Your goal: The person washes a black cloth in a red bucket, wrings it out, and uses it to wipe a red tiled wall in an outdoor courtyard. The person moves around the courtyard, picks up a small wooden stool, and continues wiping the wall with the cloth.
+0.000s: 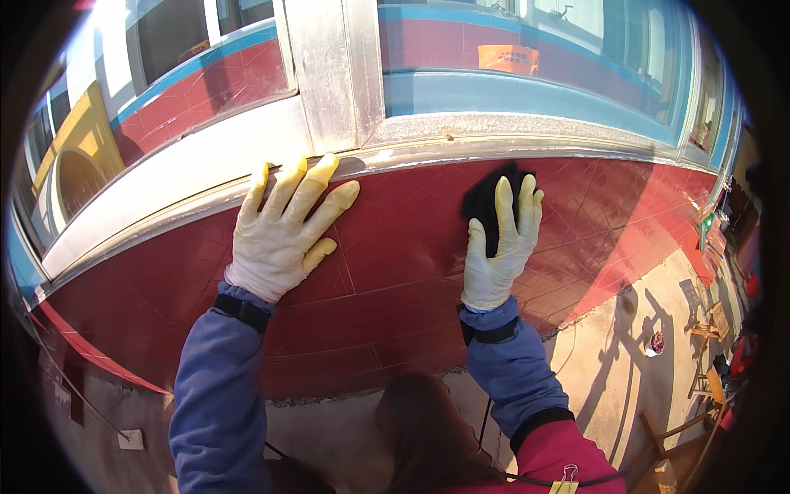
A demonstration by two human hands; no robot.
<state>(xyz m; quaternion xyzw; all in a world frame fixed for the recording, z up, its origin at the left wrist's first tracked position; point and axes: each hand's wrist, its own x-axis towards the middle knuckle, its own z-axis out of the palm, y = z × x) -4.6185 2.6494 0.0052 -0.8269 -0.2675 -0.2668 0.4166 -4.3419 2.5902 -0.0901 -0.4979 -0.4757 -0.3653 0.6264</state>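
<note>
My left hand (281, 231), in a pale yellow-white glove, rests with spread fingers where the metal window frame (432, 148) meets the red tiled wall (401, 247). It holds nothing. To the right, my right hand (503, 244), gloved alike, presses a black cloth (484, 197) flat against the red tiles, just below the frame. Part of the cloth lies hidden under its fingers. Above the wall are glass panes (524, 37) that reflect a red and blue wall and an orange item with writing (508, 59).
Wooden stools or chairs (710, 324) stand on the concrete ground at the right, with a small bowl of reddish things (655, 344) near them. A cable runs down at the lower left to a pale square plate (131, 439). Shadows fall across the sunlit ground.
</note>
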